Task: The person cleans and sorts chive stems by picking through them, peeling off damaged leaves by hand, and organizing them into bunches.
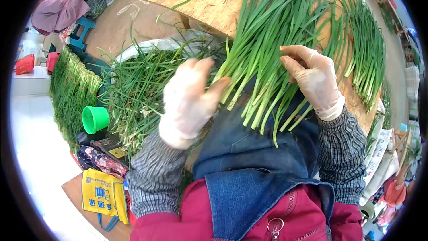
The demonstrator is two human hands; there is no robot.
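A thick spread of garlic chives (pixel 272 40) lies over the table edge, with its pale cut ends hanging above my lap. My left hand (pixel 189 100), in a thin whitish glove and slightly blurred, is at the left side of these ends. Its thumb and fingers are apart, with the thumb at the nearest stems. On the opposite side, my right hand (pixel 314 80), gloved the same way, hovers over the chives. Its fingers are curled, with a small gap between thumb and forefinger and nothing visible there. A dark blue apron (pixel 249 143) covers my lap beneath the stems.
More chives (pixel 365 49) lie along the right of the wooden table (pixel 205 9). Loose greens (pixel 142 89) fill a plastic-lined container at left, near a green bucket (pixel 95 119), stacked chive bundles (pixel 73 93) and a yellow bag (pixel 102 196). A person (pixel 62 11) is at upper left.
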